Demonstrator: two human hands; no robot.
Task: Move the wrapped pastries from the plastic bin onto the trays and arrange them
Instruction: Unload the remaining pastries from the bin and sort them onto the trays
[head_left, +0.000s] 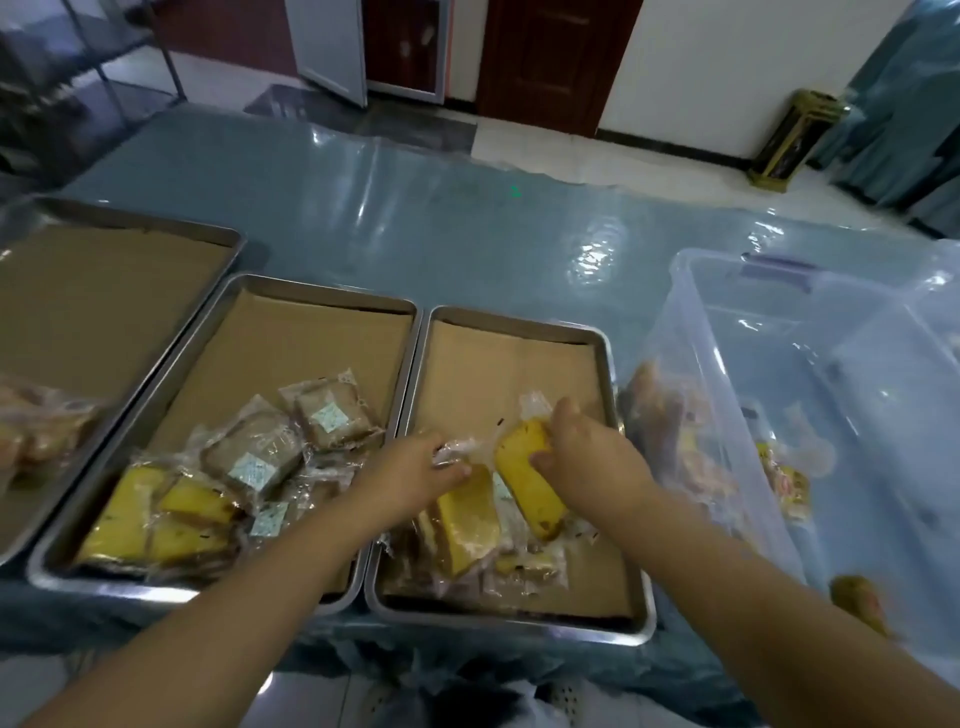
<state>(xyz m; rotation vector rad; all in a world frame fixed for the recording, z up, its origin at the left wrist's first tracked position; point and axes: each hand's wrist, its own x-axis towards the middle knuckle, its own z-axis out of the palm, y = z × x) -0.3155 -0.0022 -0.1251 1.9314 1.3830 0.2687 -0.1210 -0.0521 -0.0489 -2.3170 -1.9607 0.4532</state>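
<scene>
Both hands work over the right tray (519, 332), a steel pan lined with brown paper. My right hand (587, 452) grips a wrapped yellow cake slice (524, 478), tilted on end. My left hand (415, 470) pinches the crinkled wrapper of a second yellow slice (465, 525) lying beside it. More wrapped pieces lie under them near the tray's front. The middle tray (291, 332) holds several wrapped brown and yellow pastries (254, 457) in its front half. At the right stands the clear plastic bin (727, 322) with wrapped pastries (784, 483) inside.
A third lined tray (104, 280) at the far left holds a few wrapped pastries (41, 426) at its near end. The table is covered with shiny blue-green plastic sheeting (415, 218). Beyond it are doors and a gold bin (795, 140) on the floor.
</scene>
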